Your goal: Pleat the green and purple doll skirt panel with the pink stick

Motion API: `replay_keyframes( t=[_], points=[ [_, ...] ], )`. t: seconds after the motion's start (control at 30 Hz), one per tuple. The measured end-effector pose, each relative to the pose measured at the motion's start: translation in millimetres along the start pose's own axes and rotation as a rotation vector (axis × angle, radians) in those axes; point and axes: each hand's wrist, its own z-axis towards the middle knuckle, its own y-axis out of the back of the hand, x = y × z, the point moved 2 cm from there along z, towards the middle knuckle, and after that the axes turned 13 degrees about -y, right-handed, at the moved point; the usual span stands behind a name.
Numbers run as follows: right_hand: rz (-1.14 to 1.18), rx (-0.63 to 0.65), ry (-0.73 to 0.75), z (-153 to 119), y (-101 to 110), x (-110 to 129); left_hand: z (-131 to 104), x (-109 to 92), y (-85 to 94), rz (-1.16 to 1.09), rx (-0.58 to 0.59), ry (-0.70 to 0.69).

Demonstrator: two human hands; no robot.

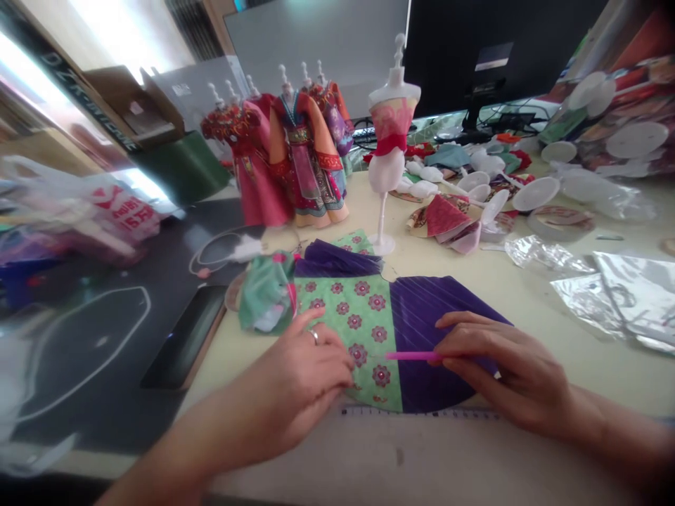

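A flat cloth piece lies on the table, with a green flowered panel (354, 322) beside a dark purple panel (427, 316). My right hand (500, 365) pinches a thin pink stick (411, 356) whose tip points left over the green panel's right part. My left hand (316, 358), with a ring on one finger, rests at the green panel's left edge; its fingers are bent together, and whatever may be under their tips is hidden. Folded purple cloth (337, 258) and a bunched green cloth (268, 292) lie behind and left. A ruler (443, 413) shows along the cloth's lower edge.
Small dressed mannequins (306, 154) stand at the back, near a white mannequin (387, 169) with a pink top. A phone (184, 337) lies at left. Spoons, cloth scraps (448, 221) and clear plastic packets (590, 295) cover the right side. Monitors (490, 56) stand behind.
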Motion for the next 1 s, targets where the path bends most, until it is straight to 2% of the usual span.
replay_keyframes(
  t=[0.1, 0.17, 0.3, 0.4, 0.53, 0.7, 1.0],
  points=[
    [-0.011, -0.043, -0.049, -2, 1, -4, 1, 12, 5.1, -0.135, -0.114, 0.112],
    [-0.001, -0.060, -0.075, -2, 1, -5, 2, 22, 3.1, -0.248, -0.223, 0.241],
    [0.049, -0.090, -0.103, -1, 0, -5, 8, 36, -11.1, -0.538, -0.330, 0.524],
    [0.074, -0.102, -0.098, -1, 0, -3, 12, 40, -21.3, -0.700, -0.387, 0.616],
    [0.083, -0.099, -0.094, 0, 0, -1, 13, 39, -28.7, -0.793, -0.420, 0.604],
    [0.077, -0.110, -0.091, 3, -1, 0, 16, 35, -33.3, -0.942, -0.393, 0.555],
    [0.063, -0.120, -0.068, 2, 0, -1, 16, 33, -34.0, -0.979, -0.369, 0.521]
  ],
)
